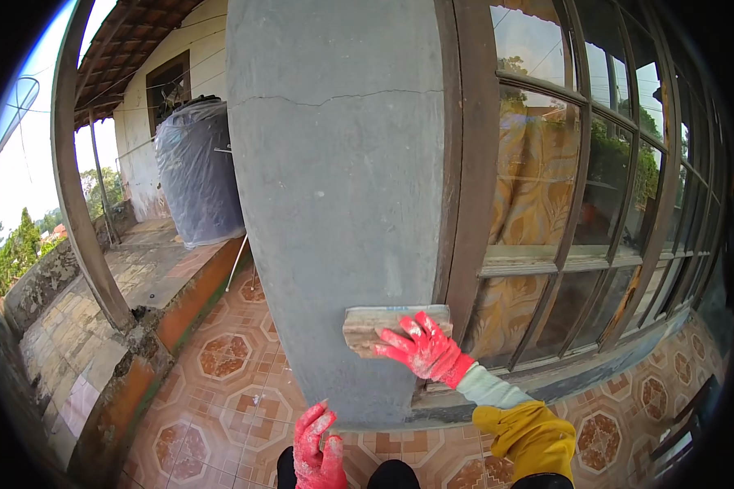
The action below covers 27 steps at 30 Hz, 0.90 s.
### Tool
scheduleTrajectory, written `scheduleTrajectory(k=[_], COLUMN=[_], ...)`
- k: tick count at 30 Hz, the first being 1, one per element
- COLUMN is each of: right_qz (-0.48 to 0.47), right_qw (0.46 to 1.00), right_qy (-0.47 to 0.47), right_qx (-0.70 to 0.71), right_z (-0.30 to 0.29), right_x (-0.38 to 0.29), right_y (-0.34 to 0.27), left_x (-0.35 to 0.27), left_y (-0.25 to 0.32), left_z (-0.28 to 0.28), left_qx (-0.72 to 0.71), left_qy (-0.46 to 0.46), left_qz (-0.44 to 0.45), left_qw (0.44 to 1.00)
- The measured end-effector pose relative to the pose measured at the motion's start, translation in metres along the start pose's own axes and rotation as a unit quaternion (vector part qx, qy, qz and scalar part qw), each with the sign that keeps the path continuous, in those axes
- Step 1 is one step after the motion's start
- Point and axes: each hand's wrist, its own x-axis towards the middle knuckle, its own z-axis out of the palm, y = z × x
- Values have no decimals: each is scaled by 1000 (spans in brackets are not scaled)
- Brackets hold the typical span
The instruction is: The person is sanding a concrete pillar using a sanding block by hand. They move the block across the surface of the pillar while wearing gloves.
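A grey plastered wall [342,202] with a thin crack near its top stands before me. My right hand [425,351], in a red glove smeared with pale residue, presses a worn flat wooden block [367,330] against the lower part of this wall, beside the brown window frame. A pale cuff and a yellow sleeve cover that arm. Low in the view, my left hand [318,449] in a matching stained red glove is held up with its fingers apart and bent. It touches neither the wall nor the block.
Glass window panes in a wooden frame [463,183] run along the right. Patterned tiles [223,354] cover the floor. At left are a raised orange-edged ledge [186,312], a post [79,183] and a large plastic-wrapped container [196,171]. A dark slatted object [688,422] stands at lower right.
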Motion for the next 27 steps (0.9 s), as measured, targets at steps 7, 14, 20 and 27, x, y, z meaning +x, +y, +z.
scheduleTrajectory(k=[7,14,20,27], right_qz=[369,255,30,409], right_qw=[882,961,998,870], right_qy=[248,95,12,220], right_qx=[-158,-49,-58,-165], right_z=[-111,-56,0,-111], right_x=[183,111,39,207], right_y=[224,65,1,197], left_x=[-4,-12,1,6], left_y=[-9,-29,-40,-76], left_z=[4,-14,-29,-34], left_qx=[7,-20,15,-83], left_qy=[3,16,0,10], left_qz=[-22,-94,-8,-118], left_qw=[1000,995,1000,989])
